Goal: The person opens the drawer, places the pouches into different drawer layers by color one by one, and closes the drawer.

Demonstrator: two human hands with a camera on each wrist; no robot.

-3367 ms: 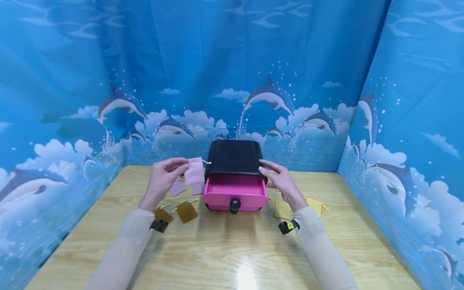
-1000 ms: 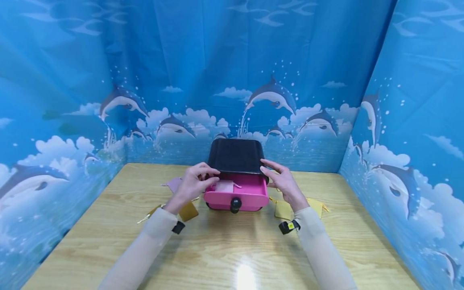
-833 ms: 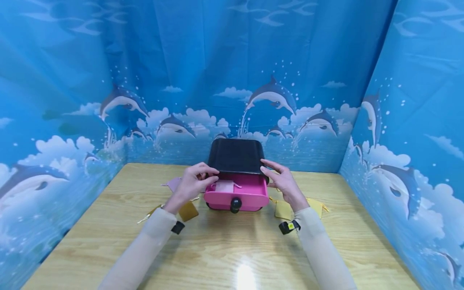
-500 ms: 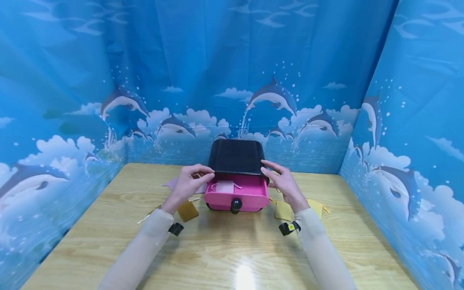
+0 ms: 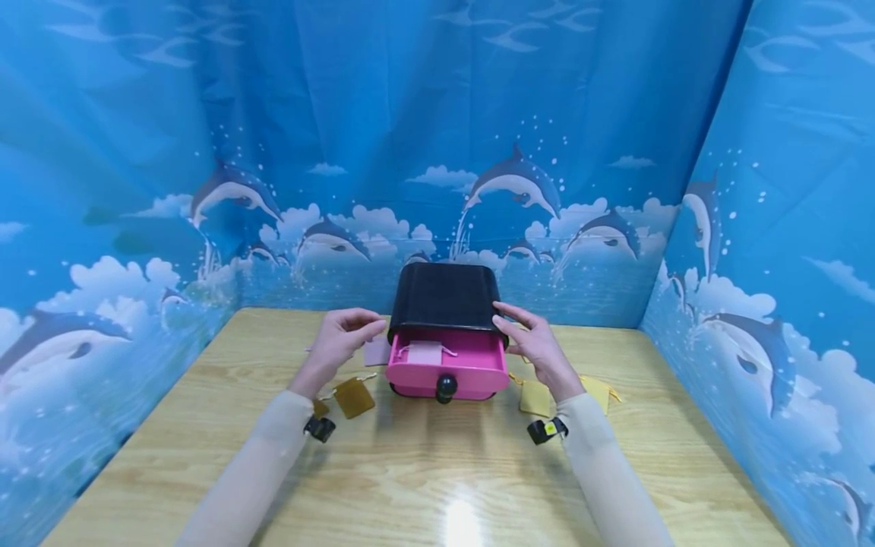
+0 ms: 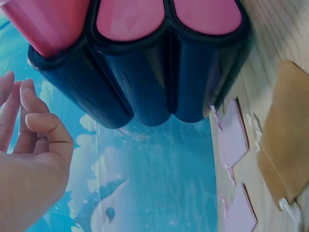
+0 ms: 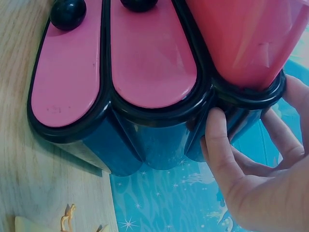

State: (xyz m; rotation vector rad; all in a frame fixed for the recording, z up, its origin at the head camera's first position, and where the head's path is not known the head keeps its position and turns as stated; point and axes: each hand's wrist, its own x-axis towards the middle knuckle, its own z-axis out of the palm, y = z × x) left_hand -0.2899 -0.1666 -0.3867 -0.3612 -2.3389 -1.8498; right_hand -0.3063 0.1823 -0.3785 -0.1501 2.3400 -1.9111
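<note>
A small black cabinet [image 5: 447, 296] with three pink drawer tiers stands on the table, its top drawer [image 5: 472, 351] pulled out. Inside that drawer lies a pale pink drawstring pouch [image 5: 425, 352] on the left side. My left hand [image 5: 338, 342] hovers left of the cabinet, fingers loosely bent, holding nothing. Below it, in the left wrist view, two lilac pouches [image 6: 232, 137] lie on the table. My right hand [image 5: 533, 342] holds the cabinet's upper right side; in the right wrist view its thumb [image 7: 219, 137] presses the groove under the top tier.
Brown pouches [image 5: 354, 398] lie at the front left of the cabinet. Yellow pouches [image 5: 535, 398] lie to its right, partly behind the right forearm. A blue dolphin-print curtain [image 5: 437, 152] encloses the table [image 5: 437, 471] at the back and sides.
The left hand carried the pale pink pouch into the open drawer and let it go, then drew back left. The right hand stayed on the cabinet.
</note>
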